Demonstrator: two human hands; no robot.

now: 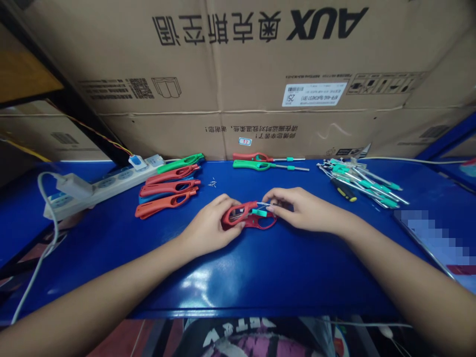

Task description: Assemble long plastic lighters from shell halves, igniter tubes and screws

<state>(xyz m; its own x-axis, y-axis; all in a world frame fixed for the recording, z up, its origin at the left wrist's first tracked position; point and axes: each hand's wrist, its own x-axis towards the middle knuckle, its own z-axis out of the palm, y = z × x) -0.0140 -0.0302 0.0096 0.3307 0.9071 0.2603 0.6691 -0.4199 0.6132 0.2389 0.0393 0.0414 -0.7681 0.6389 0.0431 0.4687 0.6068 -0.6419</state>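
My left hand (210,225) is wrapped round a red lighter casing (233,214), a long-handled type with a finger loop, just above the table. Metal and pale parts show inside it, and a small teal piece (259,213) sits at its front. Another red casing part (266,224) with a loop lies below and to the right; I cannot tell whether the two are joined. Thin white wires (264,204) come out of the casing's front end. My right hand (297,208) pinches these wires between thumb and fingertips, which partly hide their ends.
Several lighter casings (169,187) lie at the left beside a power strip (111,183). Two lighters with metal rods (256,165) are at the back. At the right lie a pile of rods (366,181), a screwdriver (344,190) and a phone-like device (435,243). Small screws (211,183) lie nearby.
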